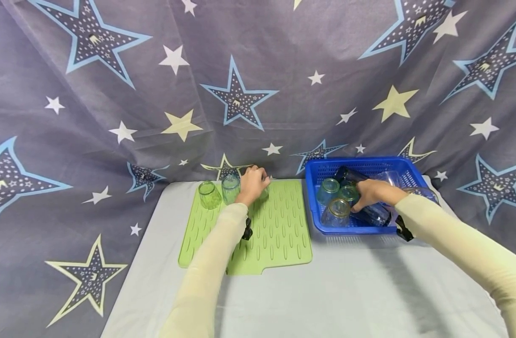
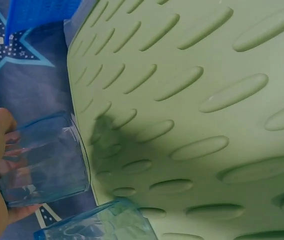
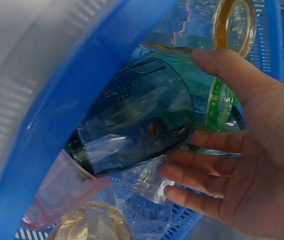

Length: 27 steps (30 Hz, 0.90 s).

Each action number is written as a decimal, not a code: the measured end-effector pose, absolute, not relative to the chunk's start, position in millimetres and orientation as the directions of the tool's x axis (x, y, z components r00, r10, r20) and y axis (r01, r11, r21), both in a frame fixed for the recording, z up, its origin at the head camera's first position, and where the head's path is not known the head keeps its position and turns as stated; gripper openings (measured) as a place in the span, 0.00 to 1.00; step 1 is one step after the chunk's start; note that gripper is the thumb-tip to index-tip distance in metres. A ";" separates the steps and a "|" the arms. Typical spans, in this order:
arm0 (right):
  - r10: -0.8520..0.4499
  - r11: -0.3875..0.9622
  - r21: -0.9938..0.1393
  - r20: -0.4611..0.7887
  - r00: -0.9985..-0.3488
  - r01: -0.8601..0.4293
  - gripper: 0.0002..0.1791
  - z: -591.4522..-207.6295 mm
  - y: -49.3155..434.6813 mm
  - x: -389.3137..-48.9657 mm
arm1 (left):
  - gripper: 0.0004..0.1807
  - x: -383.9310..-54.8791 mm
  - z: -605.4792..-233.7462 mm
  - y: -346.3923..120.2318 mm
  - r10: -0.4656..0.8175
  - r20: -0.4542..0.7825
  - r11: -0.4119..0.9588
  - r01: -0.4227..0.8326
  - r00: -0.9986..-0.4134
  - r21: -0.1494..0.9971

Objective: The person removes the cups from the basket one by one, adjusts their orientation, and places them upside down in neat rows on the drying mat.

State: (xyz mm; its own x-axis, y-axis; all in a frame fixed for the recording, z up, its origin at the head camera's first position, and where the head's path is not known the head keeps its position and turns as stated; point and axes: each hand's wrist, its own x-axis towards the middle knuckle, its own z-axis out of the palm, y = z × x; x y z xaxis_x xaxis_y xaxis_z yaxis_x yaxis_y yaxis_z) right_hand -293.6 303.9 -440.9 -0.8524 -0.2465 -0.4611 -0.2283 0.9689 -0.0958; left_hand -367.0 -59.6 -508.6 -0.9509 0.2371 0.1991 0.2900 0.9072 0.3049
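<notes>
My left hand (image 1: pixel 253 184) grips a clear, faintly blue glass (image 2: pixel 47 160) at the far edge of the green ribbed drying mat (image 1: pixel 279 225); the hand partly hides it in the head view. Beside it on the mat stand a blue glass (image 1: pixel 231 188) and a green glass (image 1: pixel 209 195). Inside the blue basket (image 1: pixel 310 197), my right hand (image 1: pixel 369 193) spreads its thumb and fingers around a green-tinted glass (image 3: pixel 219 105) and near a dark blue glass (image 3: pixel 137 115). Whether the fingertips touch either glass, I cannot tell.
More glasses crowd the basket: an amber-rimmed one (image 1: pixel 337 213), a teal one (image 1: pixel 328 190), a pinkish one (image 3: pixel 64 187) and a clear one (image 1: pixel 390 177). Basket and mat share a white-covered table (image 1: pixel 346 281). A grey star-patterned curtain (image 1: pixel 283 56) hangs right behind.
</notes>
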 end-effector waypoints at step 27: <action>-0.236 0.970 -0.054 -0.428 -0.872 -0.236 0.36 -468.2 309.4 -297.9 | 0.10 -366.9 -525.8 -65.9 0.241 0.090 0.920 0.257 -0.966 0.295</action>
